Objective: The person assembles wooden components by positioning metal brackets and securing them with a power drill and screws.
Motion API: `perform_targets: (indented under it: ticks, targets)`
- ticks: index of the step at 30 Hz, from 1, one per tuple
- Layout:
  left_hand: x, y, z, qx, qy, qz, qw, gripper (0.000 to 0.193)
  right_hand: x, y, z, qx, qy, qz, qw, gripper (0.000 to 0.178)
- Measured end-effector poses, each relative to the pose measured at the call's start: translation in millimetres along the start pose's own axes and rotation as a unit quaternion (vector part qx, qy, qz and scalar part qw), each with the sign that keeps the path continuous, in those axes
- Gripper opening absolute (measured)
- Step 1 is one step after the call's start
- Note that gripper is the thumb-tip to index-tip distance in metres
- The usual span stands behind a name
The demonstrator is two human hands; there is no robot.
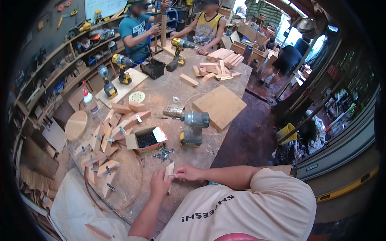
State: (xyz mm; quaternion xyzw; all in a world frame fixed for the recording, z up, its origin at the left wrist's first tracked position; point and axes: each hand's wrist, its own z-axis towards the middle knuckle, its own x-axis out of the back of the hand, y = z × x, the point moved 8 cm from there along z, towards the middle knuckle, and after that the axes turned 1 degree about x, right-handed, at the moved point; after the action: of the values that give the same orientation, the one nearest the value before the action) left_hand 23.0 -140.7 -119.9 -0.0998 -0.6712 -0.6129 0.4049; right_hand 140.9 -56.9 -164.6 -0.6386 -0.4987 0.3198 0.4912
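Observation:
Near the table's front edge my left hand (159, 183) grips a short, pale wooden block (169, 170), which stands on edge. From the right my right hand (188, 173) closes in a pinch on a small metallic piece (172, 175) against the block's side; its exact kind is too small to make out. Just beyond the block lies a loose heap of small dark metal hardware (163, 154). An opened cardboard box (136, 142) full of black small parts stands behind it. Further right, a grey cordless drill (194, 127) rests upright with a long bit pointing left.
Several angled wooden blocks (105, 138) with metal fittings crowd the left. Beyond are a wooden board (219, 107), stacked wood pieces (226, 59), a yellow drill (179, 52), a glue bottle (91, 101) and a black bin (153, 68). Two people work at the far side.

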Motion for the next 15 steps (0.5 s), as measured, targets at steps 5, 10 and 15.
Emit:
perform_targets:
  ticks: [5, 10, 15]
  targets:
    - [-12.4, -3.9, -0.3, -0.017, -0.035, -0.032, 0.999, 0.048, -6.2, 34.2, -9.6, -0.058, 0.001, 0.052, 0.997, 0.013]
    - [-18.3, -7.9, -4.7, -0.016, -0.011, -0.076, 0.997, 0.047, -2.5, 41.9, -10.0, -0.08, 0.009, 0.076, 0.994, 0.012]
    - [-17.9, -4.7, -3.6, -0.03, 0.021, -0.085, 0.996, 0.043, 5.0, 46.3, -16.4, -0.112, 0.029, 0.082, 0.99, 0.013]
